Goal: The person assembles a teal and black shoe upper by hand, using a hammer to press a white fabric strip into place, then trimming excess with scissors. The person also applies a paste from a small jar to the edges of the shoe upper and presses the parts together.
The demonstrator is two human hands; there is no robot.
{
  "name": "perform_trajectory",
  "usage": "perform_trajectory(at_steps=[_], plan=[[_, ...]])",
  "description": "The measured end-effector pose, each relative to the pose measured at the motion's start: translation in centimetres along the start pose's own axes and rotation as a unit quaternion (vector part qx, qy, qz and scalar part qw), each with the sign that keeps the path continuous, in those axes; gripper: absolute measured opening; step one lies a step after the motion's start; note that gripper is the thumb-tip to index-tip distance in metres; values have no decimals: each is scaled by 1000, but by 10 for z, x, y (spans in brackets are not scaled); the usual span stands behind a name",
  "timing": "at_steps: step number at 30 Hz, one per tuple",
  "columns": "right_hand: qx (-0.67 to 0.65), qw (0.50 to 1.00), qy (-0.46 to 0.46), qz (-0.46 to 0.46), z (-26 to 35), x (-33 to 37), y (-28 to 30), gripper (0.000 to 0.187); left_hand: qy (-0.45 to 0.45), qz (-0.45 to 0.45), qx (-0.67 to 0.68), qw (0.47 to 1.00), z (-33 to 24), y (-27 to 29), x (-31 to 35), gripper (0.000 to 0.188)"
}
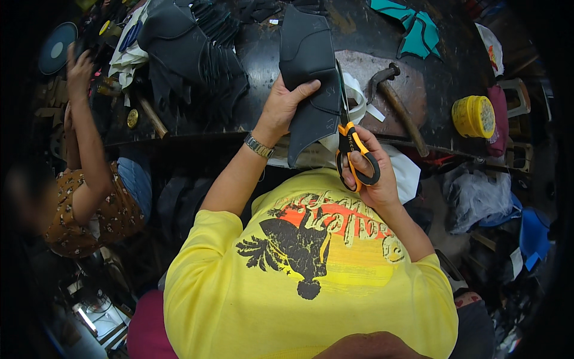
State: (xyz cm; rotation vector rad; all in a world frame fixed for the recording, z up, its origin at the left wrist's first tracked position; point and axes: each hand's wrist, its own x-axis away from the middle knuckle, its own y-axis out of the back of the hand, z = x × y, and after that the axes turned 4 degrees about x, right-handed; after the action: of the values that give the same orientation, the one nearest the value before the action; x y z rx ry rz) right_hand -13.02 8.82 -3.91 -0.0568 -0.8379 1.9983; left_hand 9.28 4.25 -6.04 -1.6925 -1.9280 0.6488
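A black shoe-upper-like cut piece (308,57) with stitched seams is held up over the table's near edge by my left hand (282,107), thumb on top and fingers underneath. My right hand (372,170) grips a pair of scissors (348,143) with orange and black handles. The scissor blades point away from me along the piece's right edge; whether they cut into it is hard to tell. Just right of the blades lies a white strip roll (354,99).
A stack of similar black pieces (191,54) lies at left. A hammer (403,110), a yellow tub (473,116) and teal pieces (415,30) are on the dark table (257,51) to the right. Another person (89,197) sits at far left, hand raised over the table.
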Motion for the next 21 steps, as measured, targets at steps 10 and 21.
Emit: perform_trajectory(at_steps=[10, 21], plan=[[122, 981, 96, -114, 34, -1, 19, 49, -102, -50, -323, 940, -46, 32, -8, 43], [739, 537, 66, -402, 109, -1, 131, 38, -223, -178, -713, 640, -56, 46, -1, 71]])
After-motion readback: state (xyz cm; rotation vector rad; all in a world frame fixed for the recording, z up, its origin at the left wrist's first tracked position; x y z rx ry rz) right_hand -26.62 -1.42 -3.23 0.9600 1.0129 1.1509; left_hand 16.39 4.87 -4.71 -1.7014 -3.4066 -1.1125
